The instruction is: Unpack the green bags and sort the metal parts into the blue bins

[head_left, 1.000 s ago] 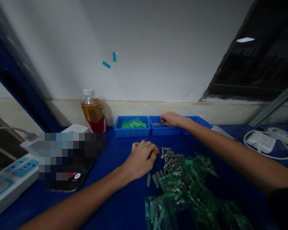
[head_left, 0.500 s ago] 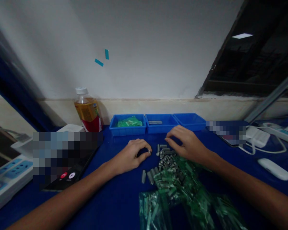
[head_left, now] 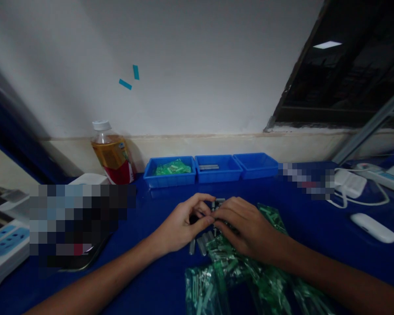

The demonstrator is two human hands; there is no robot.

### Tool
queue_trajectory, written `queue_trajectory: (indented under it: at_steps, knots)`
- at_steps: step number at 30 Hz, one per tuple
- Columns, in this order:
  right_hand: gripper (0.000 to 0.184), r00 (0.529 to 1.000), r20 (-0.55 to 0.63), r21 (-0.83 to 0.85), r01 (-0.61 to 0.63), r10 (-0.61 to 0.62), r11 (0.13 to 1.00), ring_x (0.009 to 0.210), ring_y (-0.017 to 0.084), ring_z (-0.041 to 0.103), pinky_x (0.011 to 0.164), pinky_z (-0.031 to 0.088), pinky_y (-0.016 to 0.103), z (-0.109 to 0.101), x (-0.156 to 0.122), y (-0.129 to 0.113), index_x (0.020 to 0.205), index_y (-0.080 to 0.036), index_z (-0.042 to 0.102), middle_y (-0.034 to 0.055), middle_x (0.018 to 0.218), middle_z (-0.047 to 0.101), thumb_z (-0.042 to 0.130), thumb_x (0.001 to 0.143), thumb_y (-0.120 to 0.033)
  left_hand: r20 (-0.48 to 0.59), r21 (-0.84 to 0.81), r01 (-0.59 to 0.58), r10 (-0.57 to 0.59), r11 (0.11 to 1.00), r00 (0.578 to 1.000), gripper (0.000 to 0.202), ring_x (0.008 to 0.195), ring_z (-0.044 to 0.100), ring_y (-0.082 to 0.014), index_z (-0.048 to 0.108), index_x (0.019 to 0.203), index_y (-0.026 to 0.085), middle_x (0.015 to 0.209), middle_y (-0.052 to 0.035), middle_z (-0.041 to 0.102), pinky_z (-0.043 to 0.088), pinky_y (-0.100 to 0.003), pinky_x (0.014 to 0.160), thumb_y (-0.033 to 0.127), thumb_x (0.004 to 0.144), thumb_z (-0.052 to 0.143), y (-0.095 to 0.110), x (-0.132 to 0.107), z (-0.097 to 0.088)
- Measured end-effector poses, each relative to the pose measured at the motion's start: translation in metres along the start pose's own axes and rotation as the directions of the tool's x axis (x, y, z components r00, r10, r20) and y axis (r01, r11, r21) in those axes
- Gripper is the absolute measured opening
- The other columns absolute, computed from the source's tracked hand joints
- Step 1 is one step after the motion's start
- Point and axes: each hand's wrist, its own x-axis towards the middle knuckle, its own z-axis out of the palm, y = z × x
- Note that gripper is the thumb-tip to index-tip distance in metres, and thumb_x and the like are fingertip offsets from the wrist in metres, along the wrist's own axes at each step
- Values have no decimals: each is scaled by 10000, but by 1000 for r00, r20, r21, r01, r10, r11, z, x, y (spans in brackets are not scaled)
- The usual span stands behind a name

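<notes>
Above the pile of small parts, my left hand (head_left: 187,224) and my right hand (head_left: 249,225) meet at the fingertips. My left thumb and fingers are pinched on a small metal part, now largely covered by the fingers. My right fingers are closed at the same spot; what they grip is hidden. Grey metal cylinders (head_left: 202,246) lie just below the hands, and more metal pieces (head_left: 220,201) peek out behind them. Green-tinted plastic bags (head_left: 203,288) of long thin metal parts spread under my right wrist and toward the near edge.
Along the wall stand a blue bin with green bags (head_left: 170,178), a blue bin with metal rods (head_left: 219,176) and a third blue bin (head_left: 258,168). At left are a drink bottle (head_left: 113,153), a phone (head_left: 82,258) and a power strip (head_left: 6,251). A white case (head_left: 374,228) lies right.
My right hand has come down and left to meet my left hand, which has moved slightly right. The pile of metal parts is now mostly covered. The view has shifted a little.
</notes>
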Motion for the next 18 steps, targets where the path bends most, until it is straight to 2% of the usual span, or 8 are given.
queue_trajectory:
  at_steps: [10,14,18]
  knots:
    - [140,1000,10,-44,7,-6,999,765,175,532,667,378,326,-4,4,-2,933,-177,571,55,833,630,442,898,-217,-6,-35,-10,10,999,1000,267,744,557,-127,431,1105,189,787,0,568,457,-266,694,300,882,526,1,-3,1]
    - [150,998,-33,-49,-61,59,997,717,167,520,649,368,314,-4,4,-1,880,-177,565,49,785,618,427,909,-229,-26,111,-72,75,991,997,246,820,581,-146,449,1089,184,880,-31,601,464,-289,756,269,873,529,6,-4,1]
    - [176,994,-63,-37,-95,92,995,688,159,511,638,360,304,-3,5,-1,860,-176,568,44,754,613,414,922,-233,-59,321,-128,155,938,986,147,865,582,-153,518,978,180,920,-26,610,457,-284,771,205,839,558,10,-3,3]
